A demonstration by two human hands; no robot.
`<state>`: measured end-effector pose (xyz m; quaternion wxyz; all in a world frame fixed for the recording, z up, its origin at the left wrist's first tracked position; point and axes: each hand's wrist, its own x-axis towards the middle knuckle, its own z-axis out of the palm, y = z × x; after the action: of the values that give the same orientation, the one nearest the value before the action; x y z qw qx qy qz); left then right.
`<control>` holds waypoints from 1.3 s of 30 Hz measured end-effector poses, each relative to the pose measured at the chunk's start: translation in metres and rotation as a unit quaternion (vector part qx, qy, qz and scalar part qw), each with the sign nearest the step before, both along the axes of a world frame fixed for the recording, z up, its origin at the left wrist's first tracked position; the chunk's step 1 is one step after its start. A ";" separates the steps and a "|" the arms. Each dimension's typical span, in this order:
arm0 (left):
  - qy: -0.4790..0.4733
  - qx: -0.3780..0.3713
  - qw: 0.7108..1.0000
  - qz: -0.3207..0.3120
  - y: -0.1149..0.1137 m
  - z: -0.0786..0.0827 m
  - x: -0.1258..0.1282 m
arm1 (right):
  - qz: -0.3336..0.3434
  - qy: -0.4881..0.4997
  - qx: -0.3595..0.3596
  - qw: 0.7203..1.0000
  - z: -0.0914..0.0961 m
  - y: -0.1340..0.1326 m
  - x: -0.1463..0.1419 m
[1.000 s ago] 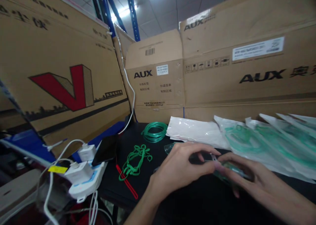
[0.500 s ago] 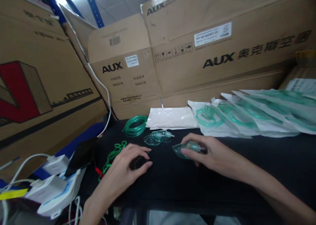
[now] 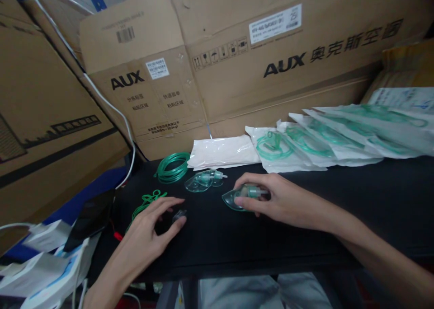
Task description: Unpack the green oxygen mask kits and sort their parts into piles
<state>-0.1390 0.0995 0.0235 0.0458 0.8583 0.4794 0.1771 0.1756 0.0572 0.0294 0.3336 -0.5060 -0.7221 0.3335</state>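
My right hand [image 3: 262, 194] grips a clear green oxygen mask [image 3: 233, 198] just above the black table, with thumb and fingers around its body and the pale connector pointing right. My left hand [image 3: 154, 221] is open, thumb and forefinger apart, low over the table. Between these fingertips shows a small clear piece [image 3: 179, 215]; its kind and whether it is touched are unclear. Beyond the hands lie more clear mask parts [image 3: 203, 180] with a white connector. Green elastic cord [image 3: 146, 201] lies behind my left hand, partly hidden by it.
Coiled green tubing [image 3: 172, 168] and a stack of white pouches [image 3: 224, 152] lie at the back. Several packed masks [image 3: 276, 148] overlap along the right. Cardboard boxes [image 3: 285, 87] wall in the rear. A dark phone [image 3: 90, 218] and a white power strip [image 3: 56, 275] crowd the left.
The view has shifted, so most things appear further left and higher. The small clear piece now shows between my left fingertips. My right hand keeps its grip on the mask.
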 end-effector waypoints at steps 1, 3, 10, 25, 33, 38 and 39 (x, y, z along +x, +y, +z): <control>0.002 -0.004 1.000 0.012 0.002 0.001 0.004 | -0.001 -0.003 0.005 1.000 -0.001 0.000 0.000; 0.007 -0.015 0.999 0.031 0.005 0.003 0.009 | -0.004 -0.004 0.013 1.000 -0.002 0.001 0.001; 0.000 -0.043 0.998 0.034 0.009 0.005 0.007 | 0.005 -0.008 0.002 1.000 -0.003 0.001 0.002; -0.018 0.080 0.997 0.001 0.017 0.026 0.049 | -0.049 -0.037 0.112 0.992 0.004 0.015 -0.002; -0.004 0.054 0.995 -0.079 0.059 0.022 0.073 | -0.029 -0.121 0.189 0.974 -0.001 0.059 -0.025; -0.083 0.064 0.991 -0.085 0.076 0.000 0.059 | -0.004 -0.156 0.191 0.969 -0.009 0.063 -0.029; -0.104 0.066 0.989 -0.084 0.082 -0.006 0.055 | 0.001 -0.166 0.197 0.966 -0.009 0.064 -0.029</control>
<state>-0.0840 0.1815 0.0178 0.0534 0.8735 0.3861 0.2916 0.1465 0.1211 0.0200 0.3017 -0.4777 -0.8194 0.0965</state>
